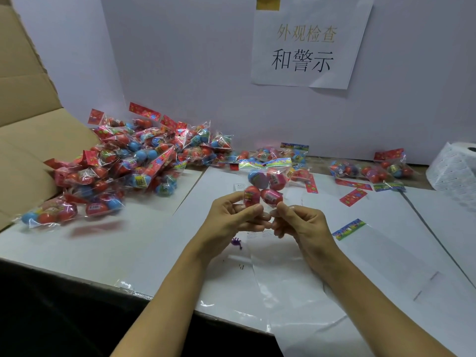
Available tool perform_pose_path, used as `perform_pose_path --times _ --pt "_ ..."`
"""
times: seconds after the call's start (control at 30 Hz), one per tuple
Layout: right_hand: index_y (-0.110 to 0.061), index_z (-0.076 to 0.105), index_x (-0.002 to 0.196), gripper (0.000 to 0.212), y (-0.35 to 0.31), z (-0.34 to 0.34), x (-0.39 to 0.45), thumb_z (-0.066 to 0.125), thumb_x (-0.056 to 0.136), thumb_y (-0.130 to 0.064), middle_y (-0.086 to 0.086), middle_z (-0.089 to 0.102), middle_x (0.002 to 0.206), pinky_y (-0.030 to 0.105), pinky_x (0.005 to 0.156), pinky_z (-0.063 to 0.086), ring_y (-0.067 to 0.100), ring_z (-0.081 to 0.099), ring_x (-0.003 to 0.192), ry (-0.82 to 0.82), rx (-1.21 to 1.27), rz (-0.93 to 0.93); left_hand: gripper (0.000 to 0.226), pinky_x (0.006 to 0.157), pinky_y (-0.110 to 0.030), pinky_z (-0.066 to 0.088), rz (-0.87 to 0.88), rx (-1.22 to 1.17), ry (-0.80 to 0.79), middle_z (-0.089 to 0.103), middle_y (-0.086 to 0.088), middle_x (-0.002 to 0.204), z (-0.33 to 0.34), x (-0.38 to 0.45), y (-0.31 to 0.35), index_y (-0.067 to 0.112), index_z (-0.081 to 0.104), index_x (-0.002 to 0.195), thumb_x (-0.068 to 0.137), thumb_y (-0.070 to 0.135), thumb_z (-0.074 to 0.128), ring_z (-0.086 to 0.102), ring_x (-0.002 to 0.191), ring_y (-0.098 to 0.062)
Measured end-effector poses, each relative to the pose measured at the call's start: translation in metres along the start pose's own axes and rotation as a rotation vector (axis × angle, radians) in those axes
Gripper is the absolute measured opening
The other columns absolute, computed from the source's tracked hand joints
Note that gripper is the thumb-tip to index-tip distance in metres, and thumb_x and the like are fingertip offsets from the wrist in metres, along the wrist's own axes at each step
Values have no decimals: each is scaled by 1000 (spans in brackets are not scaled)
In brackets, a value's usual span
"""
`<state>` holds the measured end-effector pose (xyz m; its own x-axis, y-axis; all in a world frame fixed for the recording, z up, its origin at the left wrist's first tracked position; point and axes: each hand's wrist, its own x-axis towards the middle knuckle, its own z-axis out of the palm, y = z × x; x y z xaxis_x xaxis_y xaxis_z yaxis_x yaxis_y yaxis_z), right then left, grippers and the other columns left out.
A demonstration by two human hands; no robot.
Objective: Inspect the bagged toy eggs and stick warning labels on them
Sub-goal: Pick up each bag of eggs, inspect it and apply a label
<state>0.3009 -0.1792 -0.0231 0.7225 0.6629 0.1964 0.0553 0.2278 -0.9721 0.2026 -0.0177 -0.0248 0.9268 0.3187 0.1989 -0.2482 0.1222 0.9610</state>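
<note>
Head view: left hand [231, 217] and right hand [298, 222] both pinch the bagged eggs [262, 188], lifted above the white table [128, 243]. Left of that bag sprawls the big pile [128, 163]; behind it, a paper sign [309, 42].

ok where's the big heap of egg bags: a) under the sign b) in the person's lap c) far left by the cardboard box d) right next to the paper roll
c: the heap lies at the table's far left against the cardboard box, while only a few bags sit near the paper roll.
</note>
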Motion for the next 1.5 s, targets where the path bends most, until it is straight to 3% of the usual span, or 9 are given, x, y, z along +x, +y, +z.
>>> perform_pose_path --times 0.23,0.5,0.7,0.8,0.9,1.0,1.2,1.33,1.5 --pt "-12 81 89 45 -4 -3 1 61 87 -52 17 73 77 27 61 55 25 68 69 66 0 -11 41 80 -29 62 -55 -170 -96 75 -23 113 -7 0 4 9 64 131 91 14 66 75 103 -35" --pt "-21 80 69 28 1 -8 9 75 75 -48 7 68 61 22 54 50 14 59 54 250 -96 -86 43 84 -32 62 -7 -45 11 78 -17 108 -7 3 -3 14 61 138 96 5 64 76 102 -34" --pt "-8 54 58 55 14 -14 11 78 66 -57 -9 48 48 16 52 46 5 41 46 546 -316 -174 45 85 -35 63 68 120 123 80 -10 100 2 4 -13 10 60 140 96 1 66 78 93 -28" --pt "-17 62 65 53 17 -13 6 71 71 -69 -12 59 57 23 58 51 2 53 55 398 -404 -151 47 91 -41 62 208 391 212 79 -6 104 6 5 -19 12 61 139 94 4 71 78 93 -21" --pt "-32 73 95 54 16 0 1 69 69 -79 -12 76 93 32 75 60 7 72 90 116 -326 -48 50 89 -35 62 506 735 116 76 -3 115 11 1 -26 13 64 137 89 6 77 75 100 -16" --pt "-30 67 111 53 11 4 3 77 70 -63 -12 75 103 30 77 62 13 73 99 123 -195 30 60 93 -26 55 601 853 61 73 3 118 14 -2 -28 20 61 141 85 18 82 67 107 -14" --pt "-18 71 109 25 4 -7 5 78 86 -25 4 76 93 25 67 56 17 71 80 134 -15 113 52 73 -15 54 349 663 314 61 10 100 15 3 -23 27 45 127 88 29 79 65 90 -9" --pt "-23 76 103 25 2 -8 4 76 81 -35 5 72 90 25 62 51 13 64 76 28 25 119 59 71 -27 60 -45 174 199 72 -6 104 11 5 -13 15 60 130 84 46 79 73 82 -20" --pt "-28 72 106 48 5 -2 1 75 72 -62 -8 70 84 25 61 48 8 61 71 60 -151 93 44 77 -35 62 -35 28 93 78 -17 97 9 1 -12 12 66 122 83 21 84 77 88 -33"
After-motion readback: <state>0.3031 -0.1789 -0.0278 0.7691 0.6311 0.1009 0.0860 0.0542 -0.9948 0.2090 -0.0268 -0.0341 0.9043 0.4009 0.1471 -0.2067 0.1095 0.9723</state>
